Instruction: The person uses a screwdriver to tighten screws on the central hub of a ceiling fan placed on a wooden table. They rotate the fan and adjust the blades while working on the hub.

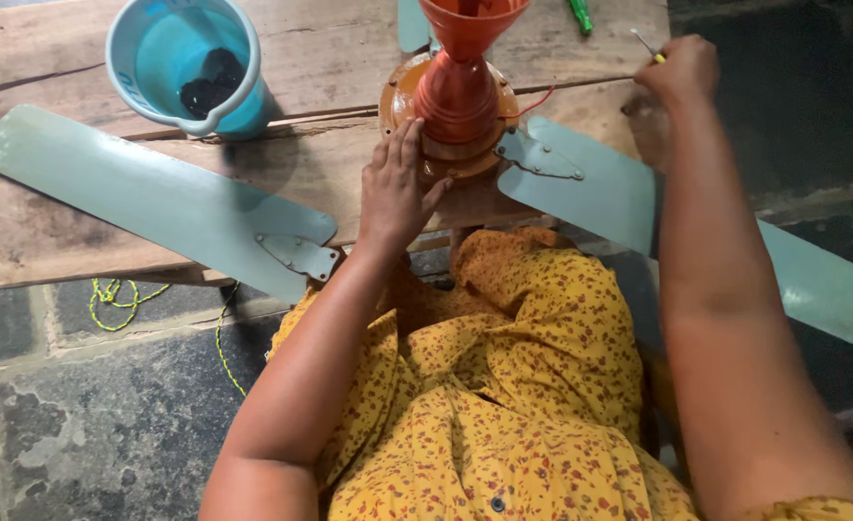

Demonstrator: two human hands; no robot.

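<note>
Home repair spot: stone floor (108,425), plank table (50,222)

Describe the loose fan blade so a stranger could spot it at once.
Start at the wooden table, left of the orange fan motor under the left hand. The detached blade lies slantwise below the blue mug. Unlike the right blade, its bracket touches no motor.

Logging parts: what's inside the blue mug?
Inside the blue mug lies a small heap of dark pieces on the bottom; too small to tell what kind. Anything beneath the heap is covered.
</note>
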